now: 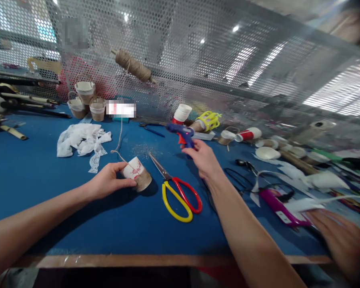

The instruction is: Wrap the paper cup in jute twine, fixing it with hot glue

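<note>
My left hand (111, 179) is closed on a small white paper cup (132, 168) lying tilted on its side, its lower part wrapped in brown twine (143, 182). A loose strand of twine runs from the cup up to a twine spool (133, 65) on a stick at the mesh. My right hand (203, 157) grips the handle of a blue glue gun (181, 131) with an orange-red trigger, its nozzle pointing left. Between my hands lie scissors (168, 178) with one yellow and one red handle, blades slightly apart.
White lace (81, 138) is heaped at left, before several twine-wrapped cup baskets (97, 109). Pliers (153, 130) lie near the mesh wall (180, 48). On the right are a yellow plastic piece (209, 120), a red-and-white cup stack (248, 134), a purple power strip (283, 208) and another person's hand (339, 232).
</note>
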The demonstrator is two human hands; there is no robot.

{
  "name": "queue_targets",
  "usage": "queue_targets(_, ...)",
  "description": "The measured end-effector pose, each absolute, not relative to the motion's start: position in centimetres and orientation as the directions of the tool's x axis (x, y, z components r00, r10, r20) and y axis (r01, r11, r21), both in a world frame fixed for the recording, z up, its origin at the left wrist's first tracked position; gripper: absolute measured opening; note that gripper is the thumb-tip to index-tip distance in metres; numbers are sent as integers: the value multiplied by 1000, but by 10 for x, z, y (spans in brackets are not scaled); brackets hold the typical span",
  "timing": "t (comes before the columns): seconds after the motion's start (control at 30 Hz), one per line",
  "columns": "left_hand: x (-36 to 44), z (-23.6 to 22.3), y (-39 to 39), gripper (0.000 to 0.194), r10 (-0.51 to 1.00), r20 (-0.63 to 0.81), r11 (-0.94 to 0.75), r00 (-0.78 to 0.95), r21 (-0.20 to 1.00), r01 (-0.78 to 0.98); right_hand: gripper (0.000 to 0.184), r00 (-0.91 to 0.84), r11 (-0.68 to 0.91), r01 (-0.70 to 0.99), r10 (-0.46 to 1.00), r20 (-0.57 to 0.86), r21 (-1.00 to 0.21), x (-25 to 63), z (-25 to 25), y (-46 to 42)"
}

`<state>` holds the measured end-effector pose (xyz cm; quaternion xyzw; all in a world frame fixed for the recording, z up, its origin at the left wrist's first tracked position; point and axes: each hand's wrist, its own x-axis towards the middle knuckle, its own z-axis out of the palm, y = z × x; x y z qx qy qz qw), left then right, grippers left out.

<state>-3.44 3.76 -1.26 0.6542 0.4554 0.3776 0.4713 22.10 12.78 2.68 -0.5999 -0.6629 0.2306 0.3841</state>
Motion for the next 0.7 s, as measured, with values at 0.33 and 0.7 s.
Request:
queue_targets(0.33, -31, -20, 46, 26, 977, -6, -71, 213, 933, 354, 19, -380, 41, 278, 922, -71, -960, 195, 46, 75)
queue_targets(0.7, -30, -22, 51, 24, 978, -30, -36, 206, 950, 310, 28, -410, 153, 511, 909, -83, -846, 192, 37, 55)
